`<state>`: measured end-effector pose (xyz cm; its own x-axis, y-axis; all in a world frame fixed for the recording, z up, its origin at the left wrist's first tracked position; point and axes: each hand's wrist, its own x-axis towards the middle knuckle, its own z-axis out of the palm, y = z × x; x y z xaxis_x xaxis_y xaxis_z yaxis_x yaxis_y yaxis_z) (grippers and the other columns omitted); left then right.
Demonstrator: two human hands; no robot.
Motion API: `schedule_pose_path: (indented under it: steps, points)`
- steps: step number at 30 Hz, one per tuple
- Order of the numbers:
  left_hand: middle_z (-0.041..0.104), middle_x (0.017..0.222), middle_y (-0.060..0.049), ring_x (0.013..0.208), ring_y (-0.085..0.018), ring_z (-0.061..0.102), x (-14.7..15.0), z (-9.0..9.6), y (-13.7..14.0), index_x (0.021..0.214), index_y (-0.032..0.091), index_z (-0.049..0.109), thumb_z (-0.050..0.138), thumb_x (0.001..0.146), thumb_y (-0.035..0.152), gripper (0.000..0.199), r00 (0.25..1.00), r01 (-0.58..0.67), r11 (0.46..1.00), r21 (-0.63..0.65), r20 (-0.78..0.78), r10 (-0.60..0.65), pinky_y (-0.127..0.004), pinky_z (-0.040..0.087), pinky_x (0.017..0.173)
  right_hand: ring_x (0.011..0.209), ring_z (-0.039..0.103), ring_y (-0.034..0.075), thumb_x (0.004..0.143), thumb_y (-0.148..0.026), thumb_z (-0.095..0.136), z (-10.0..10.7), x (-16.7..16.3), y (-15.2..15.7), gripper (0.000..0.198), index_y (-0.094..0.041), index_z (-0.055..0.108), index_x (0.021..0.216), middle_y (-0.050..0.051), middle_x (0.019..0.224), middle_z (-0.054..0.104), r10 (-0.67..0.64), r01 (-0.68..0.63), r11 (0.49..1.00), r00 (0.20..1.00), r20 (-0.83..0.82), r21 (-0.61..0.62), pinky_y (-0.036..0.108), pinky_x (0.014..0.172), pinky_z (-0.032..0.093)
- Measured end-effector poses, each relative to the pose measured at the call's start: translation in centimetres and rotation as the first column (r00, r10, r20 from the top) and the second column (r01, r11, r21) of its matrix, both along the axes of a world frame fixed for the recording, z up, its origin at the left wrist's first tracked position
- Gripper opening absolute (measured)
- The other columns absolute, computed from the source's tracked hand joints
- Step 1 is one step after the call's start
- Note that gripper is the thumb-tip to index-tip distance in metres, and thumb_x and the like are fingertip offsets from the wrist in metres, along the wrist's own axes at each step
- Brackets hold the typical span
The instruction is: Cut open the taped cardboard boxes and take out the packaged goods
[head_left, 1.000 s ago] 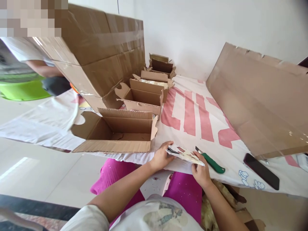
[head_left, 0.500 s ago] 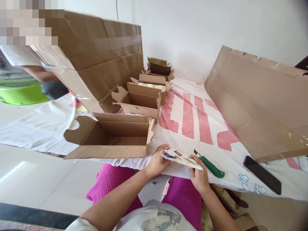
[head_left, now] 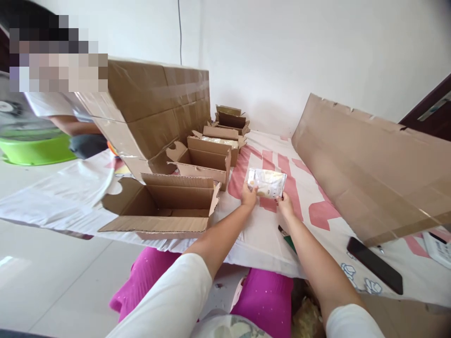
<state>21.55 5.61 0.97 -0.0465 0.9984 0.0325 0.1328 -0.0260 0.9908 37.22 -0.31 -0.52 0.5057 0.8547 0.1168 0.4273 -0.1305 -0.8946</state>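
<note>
Both my arms reach forward over the cloth-covered table. My left hand [head_left: 249, 195] grips the left edge of a flat white printed packet [head_left: 267, 183], and my right hand [head_left: 285, 204] pinches its lower right corner. The packet is held with its printed face toward me; its lettering is too small to read. To the left of my hands stands an open cardboard box [head_left: 165, 224], with nothing seen on the part of its floor that shows. A utility knife [head_left: 288, 239] with a green handle lies partly hidden under my right forearm.
More open boxes [head_left: 207, 162] stand in a row toward the wall. Taped cartons [head_left: 151, 108] are stacked at the left, beside a co-worker [head_left: 75, 124]. A cardboard panel [head_left: 366, 173] stands at the right, with a black phone [head_left: 375, 264] lying near the table edge.
My hands have moved forward, away from my lap, with the packet. The packet, seen nearly edge-on before, now shows its face. My right forearm now covers part of the knife.
</note>
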Motion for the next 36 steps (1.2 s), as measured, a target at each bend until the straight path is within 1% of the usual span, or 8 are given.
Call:
schedule_pose_path:
  steps: [2,5,8,13,25,27,32,36]
  points:
    - [0.069,0.109,-0.010,0.105,-0.023,0.064,0.1,-0.7,1.0,0.115,0.016,0.057,0.061,0.082,0.019,0.034,1.000,-0.001,1.000,-0.014,-0.028,0.001,-0.033,0.047,0.094,0.076,0.064,0.020,0.073,-0.037,0.056,-0.8,0.7,1.2,0.027,-0.022,0.061,0.095,0.004,0.083,0.070,0.011,-0.012,1.000,0.999,-0.037,-0.020,0.032,0.068,0.051]
    - [0.070,0.105,-0.010,0.107,-0.026,0.063,-0.3,-1.9,1.5,0.112,0.017,0.060,0.062,0.080,0.018,0.032,0.996,-0.009,1.000,-0.025,-0.088,0.007,-0.037,0.045,0.097,0.060,0.062,0.017,0.071,-0.038,0.061,-2.2,1.4,1.7,0.025,-0.022,0.062,0.090,-0.001,0.067,0.065,0.040,-0.047,0.997,0.992,-0.117,-0.060,0.028,0.056,0.050]
    - [0.069,0.110,-0.010,0.113,-0.026,0.060,-0.5,-2.7,1.3,0.114,0.018,0.058,0.060,0.081,0.019,0.033,0.991,-0.005,1.000,0.008,-0.136,0.007,-0.038,0.042,0.101,0.054,0.060,0.014,0.070,-0.039,0.063,-3.4,1.8,1.7,0.027,-0.021,0.062,0.090,-0.001,0.062,0.063,0.064,-0.076,0.995,0.980,-0.187,-0.060,0.026,0.053,0.049]
    - [0.063,0.120,-0.012,0.117,-0.025,0.057,-0.6,-3.3,0.8,0.118,0.017,0.054,0.058,0.082,0.018,0.037,0.984,0.027,0.997,0.066,-0.177,-0.015,-0.038,0.042,0.102,0.058,0.061,0.014,0.068,-0.038,0.064,-4.1,2.2,1.7,0.033,-0.019,0.061,0.095,-0.001,0.070,0.065,0.098,-0.105,0.994,0.958,-0.270,-0.013,0.027,0.058,0.052]
    - [0.063,0.116,-0.013,0.116,-0.026,0.057,-1.6,-3.8,0.2,0.116,0.016,0.053,0.057,0.082,0.015,0.035,0.980,0.083,0.992,0.100,-0.187,-0.063,-0.041,0.041,0.103,0.064,0.062,0.015,0.065,-0.037,0.067,-4.0,2.1,1.2,0.035,-0.019,0.060,0.094,0.001,0.076,0.067,0.158,-0.153,0.987,0.937,-0.311,0.039,0.032,0.068,0.054]
    - [0.063,0.117,-0.012,0.117,-0.026,0.057,-1.8,-3.8,0.0,0.119,0.016,0.052,0.057,0.081,0.014,0.038,0.982,0.087,0.991,0.100,-0.175,-0.068,-0.041,0.041,0.104,0.066,0.062,0.015,0.064,-0.036,0.067,-3.9,2.1,1.0,0.035,-0.019,0.060,0.094,0.002,0.077,0.068,0.173,-0.169,0.985,0.937,-0.302,0.040,0.033,0.068,0.054]
    - [0.058,0.129,-0.013,0.125,-0.025,0.052,-2.5,-3.9,-0.8,0.130,0.016,0.046,0.059,0.075,0.007,0.057,0.986,0.108,0.988,0.111,-0.141,-0.092,-0.039,0.039,0.109,0.076,0.064,0.017,0.060,-0.032,0.067,-3.4,1.9,0.4,0.036,-0.020,0.058,0.093,0.003,0.086,0.070,0.200,-0.192,0.980,0.941,-0.274,0.055,0.034,0.075,0.053]
    - [0.059,0.128,-0.014,0.127,-0.026,0.051,-3.3,-4.0,-1.7,0.129,0.015,0.048,0.060,0.073,0.006,0.058,0.986,0.117,0.989,0.088,-0.127,-0.106,-0.040,0.037,0.110,0.083,0.064,0.019,0.058,-0.029,0.066,-3.1,1.4,-0.2,0.036,-0.020,0.058,0.092,0.004,0.093,0.070,0.201,-0.193,0.980,0.946,-0.253,0.059,0.034,0.079,0.051]
